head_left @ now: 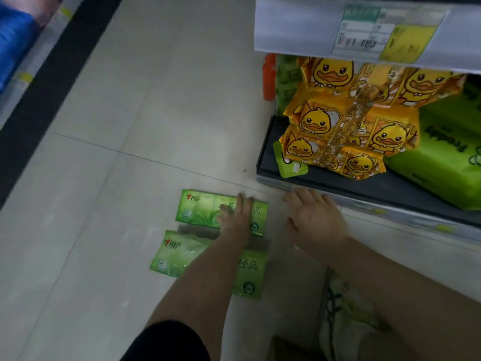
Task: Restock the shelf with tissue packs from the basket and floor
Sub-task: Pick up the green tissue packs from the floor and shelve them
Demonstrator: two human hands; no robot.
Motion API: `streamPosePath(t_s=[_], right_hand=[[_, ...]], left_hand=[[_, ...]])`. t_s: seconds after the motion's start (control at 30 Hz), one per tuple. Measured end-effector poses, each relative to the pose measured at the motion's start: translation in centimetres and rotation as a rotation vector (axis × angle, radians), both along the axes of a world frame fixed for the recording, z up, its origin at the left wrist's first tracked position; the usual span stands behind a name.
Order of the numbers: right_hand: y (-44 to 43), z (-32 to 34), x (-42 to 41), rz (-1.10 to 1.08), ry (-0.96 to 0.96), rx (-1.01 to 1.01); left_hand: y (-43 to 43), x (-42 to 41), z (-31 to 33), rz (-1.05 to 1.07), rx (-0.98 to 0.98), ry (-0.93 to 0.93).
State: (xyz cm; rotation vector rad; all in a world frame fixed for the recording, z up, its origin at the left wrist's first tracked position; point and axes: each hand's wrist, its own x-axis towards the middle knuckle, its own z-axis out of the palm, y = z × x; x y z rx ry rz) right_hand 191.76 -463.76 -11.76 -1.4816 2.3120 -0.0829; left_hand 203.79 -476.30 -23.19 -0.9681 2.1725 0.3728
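Two green tissue packs lie flat on the tiled floor. My left hand [237, 214] rests with straight fingers on the farther green pack [200, 208]. The nearer green pack [179, 252] lies just below it, partly hidden under my left forearm. My right hand [315, 220] hovers open, fingers spread, just in front of the bottom shelf's front edge [364, 204], holding nothing. On that dark bottom shelf stand yellow duck-print tissue packs [346, 131] and a large green pack [442, 157].
A white shelf front with a price label [382, 32] overhangs at the top right. An orange bottle [269, 76] stands at the shelf's left end. My shoe [346, 316] is at the bottom right. A dark strip and blue goods line the far left.
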Motion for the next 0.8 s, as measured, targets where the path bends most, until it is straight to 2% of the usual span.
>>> streamPosePath(t_s=[0.23, 0.33, 0.47, 0.63, 0.8], right_hand=[[-0.1, -1.1, 0.4, 0.003, -0.022, 0.019], [0.2, -1.7, -0.1, -0.014, -0.035, 0.04], [0.2, -2.1, -0.2, -0.031, -0.048, 0.012], [0.0, -2.4, -0.2, -0.042, -0.058, -0.004], [-0.1, -2.0, -0.7, -0.076, -0.11, -0.019]], left_hand=[[0.5, -0.4, -3.4, 0.042, 0.008, -0.042], [0.4, -0.2, -3.9, -0.015, -0.051, -0.038], [-1.0, -0.7, -4.8, -0.196, -0.144, -0.024], [-2.2, -1.6, -3.8, 0.025, -0.046, -0.044], [-2.5, -1.7, -2.5, -0.044, -0.084, -0.019]])
